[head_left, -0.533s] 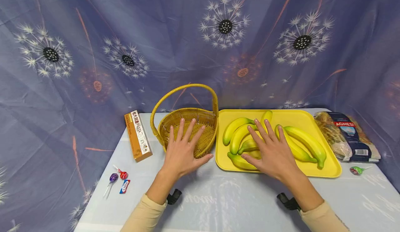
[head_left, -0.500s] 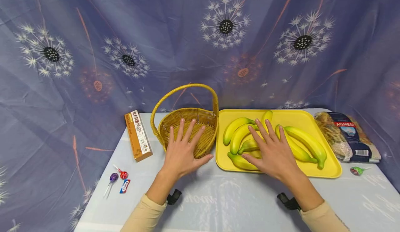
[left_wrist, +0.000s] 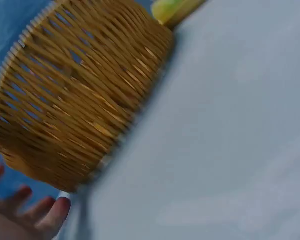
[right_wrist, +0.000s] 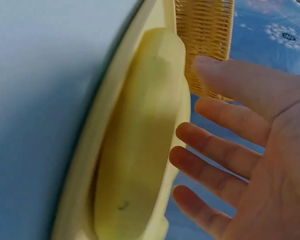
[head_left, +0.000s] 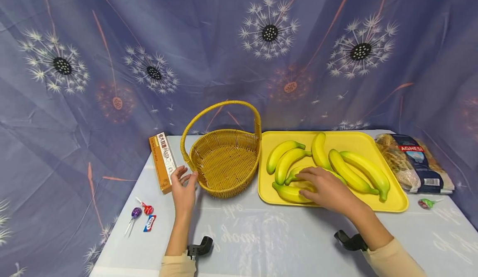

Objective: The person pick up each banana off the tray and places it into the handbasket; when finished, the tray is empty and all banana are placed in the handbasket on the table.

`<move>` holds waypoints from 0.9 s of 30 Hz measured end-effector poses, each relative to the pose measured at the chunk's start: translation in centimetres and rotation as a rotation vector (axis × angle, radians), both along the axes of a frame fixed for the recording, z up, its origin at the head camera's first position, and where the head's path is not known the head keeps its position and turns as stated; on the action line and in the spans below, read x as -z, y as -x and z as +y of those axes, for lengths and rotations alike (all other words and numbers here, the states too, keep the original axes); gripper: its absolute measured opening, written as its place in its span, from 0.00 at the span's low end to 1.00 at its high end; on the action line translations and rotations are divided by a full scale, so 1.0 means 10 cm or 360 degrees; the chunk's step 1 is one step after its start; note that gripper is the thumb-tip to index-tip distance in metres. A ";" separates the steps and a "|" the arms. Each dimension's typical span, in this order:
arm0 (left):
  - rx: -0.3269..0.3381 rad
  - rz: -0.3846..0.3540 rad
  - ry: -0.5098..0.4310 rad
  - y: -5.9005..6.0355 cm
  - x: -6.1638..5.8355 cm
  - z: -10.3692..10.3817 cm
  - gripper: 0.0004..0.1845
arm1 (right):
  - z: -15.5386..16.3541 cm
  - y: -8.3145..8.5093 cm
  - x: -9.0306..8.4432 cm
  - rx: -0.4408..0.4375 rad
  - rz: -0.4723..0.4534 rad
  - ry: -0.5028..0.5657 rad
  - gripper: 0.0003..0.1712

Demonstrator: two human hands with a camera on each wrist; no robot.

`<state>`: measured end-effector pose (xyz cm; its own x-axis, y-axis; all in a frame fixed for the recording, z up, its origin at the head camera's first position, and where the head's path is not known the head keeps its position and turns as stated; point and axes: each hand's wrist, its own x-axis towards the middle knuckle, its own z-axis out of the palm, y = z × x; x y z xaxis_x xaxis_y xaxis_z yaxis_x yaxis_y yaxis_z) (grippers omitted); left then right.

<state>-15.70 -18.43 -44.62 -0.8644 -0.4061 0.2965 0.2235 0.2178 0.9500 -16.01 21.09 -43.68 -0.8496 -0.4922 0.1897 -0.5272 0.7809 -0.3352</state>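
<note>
My left hand is at the left side of the yellow wicker basket, its fingers loosely bent close to the rim at the foot of the handle. In the left wrist view its fingertips point at the woven wall of the basket and grip nothing. My right hand hovers above the front bananas on the yellow tray, covering part of them. In the right wrist view its fingers are spread, beside the nearest banana. Several other bananas lie on the tray. The basket has nothing in it.
Left of the basket stands a pasta box. A purple lollipop, a red lollipop and a small wrapped candy lie front left. Right of the tray are a pasta bag and a green lollipop. A patterned curtain hangs behind.
My left hand has moved left from in front of the basket to its left side. My right hand has come down slightly over the front bananas, its fingers less spread in the head view.
</note>
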 end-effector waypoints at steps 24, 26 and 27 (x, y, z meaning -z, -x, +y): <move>0.0198 -0.0227 -0.0204 0.32 0.62 -0.27 0.27 | -0.23 0.15 -0.21 -0.0135 -0.0244 0.0110 0.31; 0.0203 -0.0219 -0.0229 0.32 0.63 -0.28 0.27 | -0.31 0.24 -0.31 -0.0157 -0.0203 0.0144 0.32; 0.0202 -0.0220 -0.0232 0.32 0.64 -0.28 0.27 | -0.36 0.28 -0.35 -0.0183 -0.0184 0.0158 0.33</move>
